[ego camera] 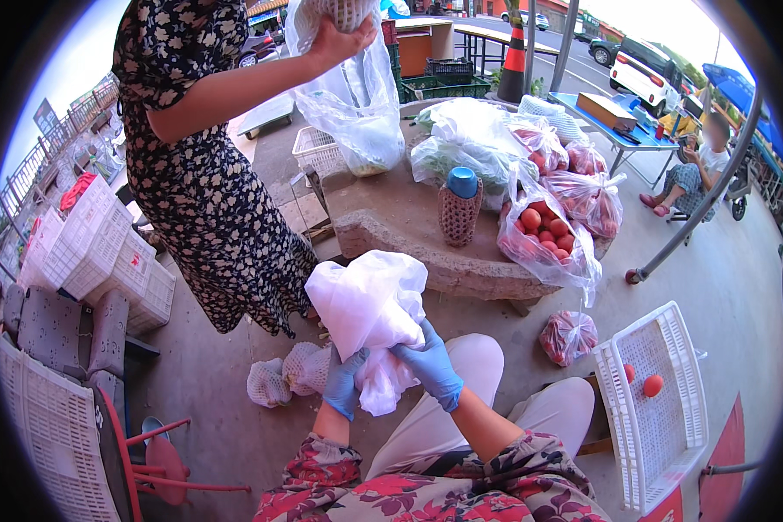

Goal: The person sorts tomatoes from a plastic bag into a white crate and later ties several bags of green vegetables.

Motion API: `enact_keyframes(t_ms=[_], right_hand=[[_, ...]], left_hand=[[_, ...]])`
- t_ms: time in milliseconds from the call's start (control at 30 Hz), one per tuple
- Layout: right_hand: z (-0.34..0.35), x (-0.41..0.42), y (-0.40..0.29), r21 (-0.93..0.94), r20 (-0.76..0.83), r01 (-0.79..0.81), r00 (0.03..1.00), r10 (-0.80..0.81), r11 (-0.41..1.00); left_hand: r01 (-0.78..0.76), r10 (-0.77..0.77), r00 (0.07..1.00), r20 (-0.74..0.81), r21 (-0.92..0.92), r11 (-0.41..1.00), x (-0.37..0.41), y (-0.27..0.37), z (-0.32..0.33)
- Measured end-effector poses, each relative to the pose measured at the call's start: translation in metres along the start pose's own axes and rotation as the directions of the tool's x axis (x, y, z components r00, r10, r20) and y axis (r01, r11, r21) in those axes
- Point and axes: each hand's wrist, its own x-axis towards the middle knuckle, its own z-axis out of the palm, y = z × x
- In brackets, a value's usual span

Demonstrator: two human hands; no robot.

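Observation:
Both my hands wear light blue gloves and grip a bunched white plastic bag (368, 297) above my lap. My left hand (344, 382) holds its lower left side, and my right hand (430, 365) its lower right. What the bag holds, if anything, is hidden. Beyond it is a stone table (391, 215) with a rough broken edge. On the table stand a blue-capped bottle in a brown knitted sleeve (460, 215) and an open clear bag of red tomatoes (545, 228). Below my left hand, several items in white foam netting (297, 370) lie on the ground.
A person in a floral dress (202, 196) stands at the left, holding a foam-netted item (346, 13) over a large clear bag (352, 117). A white crate (659, 398) with two tomatoes is at my right, near a tied bag (568, 338). A red stool (163, 463) lies left.

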Motion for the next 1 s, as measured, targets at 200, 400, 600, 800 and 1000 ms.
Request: enact_keyframes(t_ms=[200,400,600,800,1000], right_hand=[[-0.005,0.007,0.005,0.042,-0.012,0.043,0.999,-0.043,0.998],[-0.018,0.021,0.014,0.081,-0.057,0.103,0.993,-0.099,0.991],[-0.025,0.026,0.013,0.141,-0.126,0.082,0.990,-0.064,0.987],[-0.039,0.040,0.021,0.208,-0.223,0.111,0.973,-0.063,0.972],[-0.059,0.041,0.025,0.251,-0.211,0.062,0.977,-0.008,0.966]], left_hand=[[0.029,-0.029,1.000,0.000,-0.001,1.000,0.012,-0.013,-0.008],[-0.039,0.039,0.999,0.011,-0.009,0.999,0.020,-0.015,0.007],[-0.060,0.062,0.995,-0.073,0.022,0.998,0.029,-0.033,0.003],[0.002,-0.001,0.993,-0.116,0.008,1.000,0.038,-0.070,-0.029],[0.205,-0.207,0.972,-0.108,-0.033,0.978,0.024,-0.095,-0.031]])
